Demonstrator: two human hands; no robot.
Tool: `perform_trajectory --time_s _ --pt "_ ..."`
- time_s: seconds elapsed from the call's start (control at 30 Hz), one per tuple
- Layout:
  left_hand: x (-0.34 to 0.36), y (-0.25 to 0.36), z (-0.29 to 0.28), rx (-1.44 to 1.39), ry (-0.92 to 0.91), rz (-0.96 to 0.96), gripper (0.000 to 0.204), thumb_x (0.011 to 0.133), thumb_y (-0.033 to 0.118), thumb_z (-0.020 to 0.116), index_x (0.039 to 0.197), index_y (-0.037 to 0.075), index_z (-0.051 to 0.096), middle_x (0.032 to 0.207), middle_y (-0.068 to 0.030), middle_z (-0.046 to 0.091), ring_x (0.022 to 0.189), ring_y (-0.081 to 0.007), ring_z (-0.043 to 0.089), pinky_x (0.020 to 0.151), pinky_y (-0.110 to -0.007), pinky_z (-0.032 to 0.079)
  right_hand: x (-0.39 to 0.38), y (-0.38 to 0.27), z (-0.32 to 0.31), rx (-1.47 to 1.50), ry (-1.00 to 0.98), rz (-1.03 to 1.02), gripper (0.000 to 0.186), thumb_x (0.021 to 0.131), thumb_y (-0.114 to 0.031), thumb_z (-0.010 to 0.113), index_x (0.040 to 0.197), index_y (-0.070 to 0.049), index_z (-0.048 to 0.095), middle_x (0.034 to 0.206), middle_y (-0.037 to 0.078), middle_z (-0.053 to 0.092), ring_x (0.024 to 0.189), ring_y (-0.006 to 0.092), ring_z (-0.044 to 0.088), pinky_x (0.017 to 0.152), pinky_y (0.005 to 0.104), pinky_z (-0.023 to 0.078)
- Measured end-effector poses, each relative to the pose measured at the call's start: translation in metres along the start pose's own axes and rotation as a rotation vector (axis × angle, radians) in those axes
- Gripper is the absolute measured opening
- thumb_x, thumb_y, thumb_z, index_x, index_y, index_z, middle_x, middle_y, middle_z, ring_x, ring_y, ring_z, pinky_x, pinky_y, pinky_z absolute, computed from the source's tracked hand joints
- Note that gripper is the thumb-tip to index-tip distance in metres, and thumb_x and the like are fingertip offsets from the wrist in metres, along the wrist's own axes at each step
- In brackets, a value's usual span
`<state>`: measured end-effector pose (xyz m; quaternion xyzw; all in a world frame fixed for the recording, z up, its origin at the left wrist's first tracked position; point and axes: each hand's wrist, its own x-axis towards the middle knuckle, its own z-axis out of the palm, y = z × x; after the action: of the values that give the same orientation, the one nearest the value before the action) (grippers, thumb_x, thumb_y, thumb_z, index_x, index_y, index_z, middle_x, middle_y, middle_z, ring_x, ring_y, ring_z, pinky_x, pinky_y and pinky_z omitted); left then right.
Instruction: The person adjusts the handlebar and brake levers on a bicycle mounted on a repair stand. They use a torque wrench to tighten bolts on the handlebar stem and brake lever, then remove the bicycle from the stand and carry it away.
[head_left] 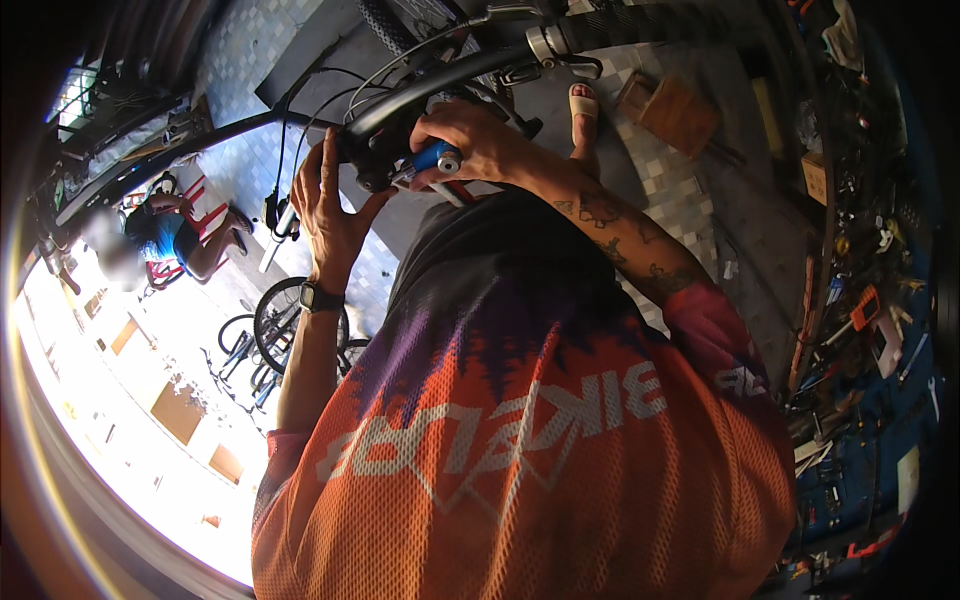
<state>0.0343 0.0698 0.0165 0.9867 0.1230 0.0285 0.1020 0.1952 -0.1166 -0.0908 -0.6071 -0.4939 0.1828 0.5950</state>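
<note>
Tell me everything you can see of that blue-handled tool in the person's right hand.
The tool shows only a short, bright blue handle end with a silvery metal tip; the rest is hidden in the right hand, which grips it. It lies roughly level, pointing left at the dark clamp where the black handlebar is held. The left hand rests open against that clamp from the other side.

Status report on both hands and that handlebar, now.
Left hand open, palm flat against the black handlebar clamp. Right hand closed on a blue-handled tool at the same spot. Cables hang beside the left hand; nothing blocking.
</note>
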Motion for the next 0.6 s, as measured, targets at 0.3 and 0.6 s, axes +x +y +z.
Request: perform_trajectory --time_s 0.3,0.6 --pt "0.0005 -0.0034 0.0001 0.006 -0.020 0.016 0.116 0.068 0.042 0.094 0.163 0.010 0.036 0.143 -0.0174 0.054 0.131 -0.0361 0.052 0.112 -0.051 0.035 0.0087 -0.0013 0.0009 -0.113 -0.012 -0.129 0.047 0.078 -0.044 0.089 0.104 -0.010 0.068 0.099 0.001 0.071 0.100 0.0242 0.068 0.095 0.0398 0.050" --pt "0.0003 -0.0063 0.0033 0.004 -0.002 0.018 0.117 0.068 0.043 0.094 0.164 0.010 0.035 0.143 -0.0166 0.054 0.131 -0.0363 0.051 0.112 -0.051 0.035 0.0105 -0.0032 -0.0008 -0.041 -0.048 -0.019 0.042 0.079 -0.039 0.088 0.103 -0.010 0.069 0.099 0.008 0.073 0.099 0.0287 0.070 0.094 0.0433 0.051"
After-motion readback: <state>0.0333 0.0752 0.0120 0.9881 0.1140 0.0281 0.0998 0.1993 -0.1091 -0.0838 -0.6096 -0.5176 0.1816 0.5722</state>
